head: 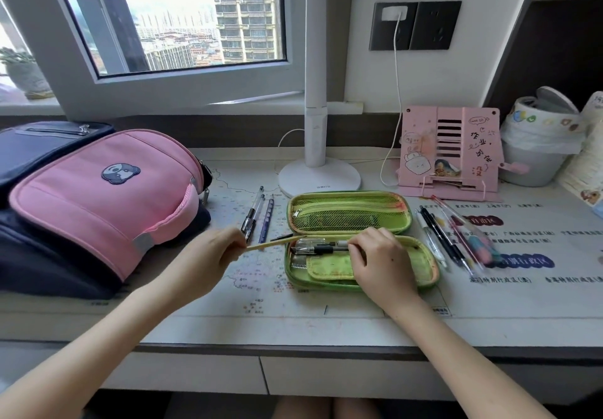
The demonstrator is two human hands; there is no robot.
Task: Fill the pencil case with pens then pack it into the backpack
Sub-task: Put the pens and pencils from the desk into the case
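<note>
**Pencil case open on the desk, both hands at work**

Pencil case (354,239), green and unzipped, lies flat at the desk's middle with its mesh-pocket lid folded back toward the lamp. The right hand (380,260) rests over the lower tray, its fingertips (354,246) pinched on the end of a black pen (318,249) that lies in the tray beside a clear pen. The left hand (208,257) grips one end of a yellow pencil (272,242) between thumb and fingers; the pencil slants up and to the right, its far end at the case's left rim.

Just left of the case, three loose pens (259,214) lie on the map-printed desk mat (261,288). To the right of the case lies another cluster of pens (453,239), some black, some pink and clear. The pink and navy backpack (98,203) sits on the desk's left end, well apart from the case. Behind the case stand a white lamp base (319,178) and a pink book stand (452,151).
</note>
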